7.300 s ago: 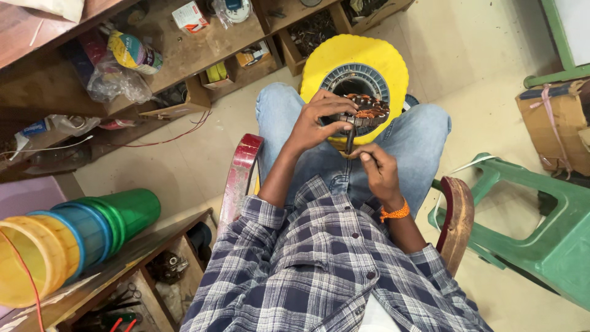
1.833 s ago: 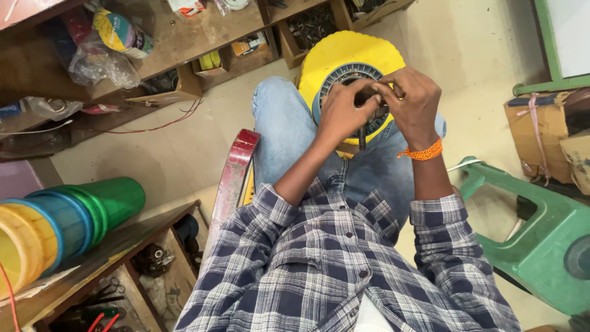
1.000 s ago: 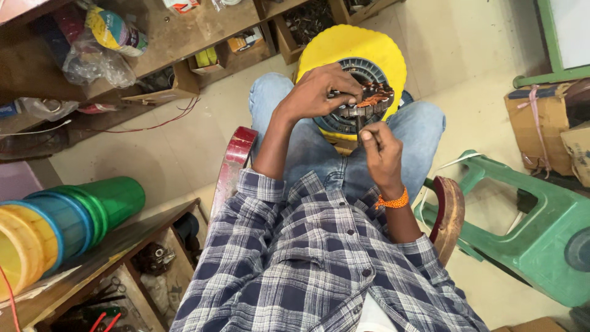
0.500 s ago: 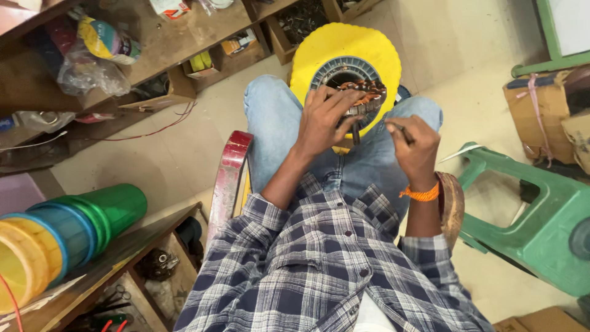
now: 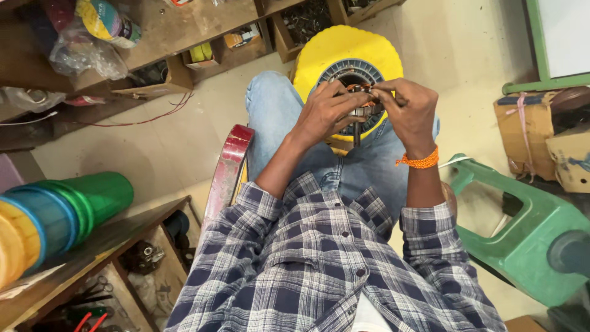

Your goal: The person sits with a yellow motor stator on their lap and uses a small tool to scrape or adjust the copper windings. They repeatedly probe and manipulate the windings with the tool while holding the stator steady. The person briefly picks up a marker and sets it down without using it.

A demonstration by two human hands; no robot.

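Item: motor stator (image 5: 353, 71), a round laminated ring with copper windings, seated in a yellow scalloped disc-shaped housing (image 5: 326, 52). Location: on the person's lap, resting across both knees of the blue jeans (image 5: 273, 117), tilted toward the face, apparently so the winding slots can be seen from above.

Left hand (image 5: 326, 114): fingers curled over the near left part of the ring, thumb and fingertips pressed on the copper windings; it appears to steady the part.

Right hand (image 5: 412, 110): fingers drawn together, pinching at the windings on the upper right of the ring; exactly what is pinched cannot be told. An orange thread band (image 5: 418, 162) sits on this wrist.

A thin dark tool or rod (image 5: 356, 134) hangs below the ring between the two hands; which hand holds it is unclear.

Surroundings: red chair armrest (image 5: 230, 166) at the person's left; green plastic stool (image 5: 522, 227) lying on the floor at the right; cardboard boxes (image 5: 531, 138) beyond it; stacked coloured plastic cups (image 5: 61, 212) on a wooden shelf (image 5: 92, 255) at lower left; cluttered wooden shelving (image 5: 184, 24) along the top edge.
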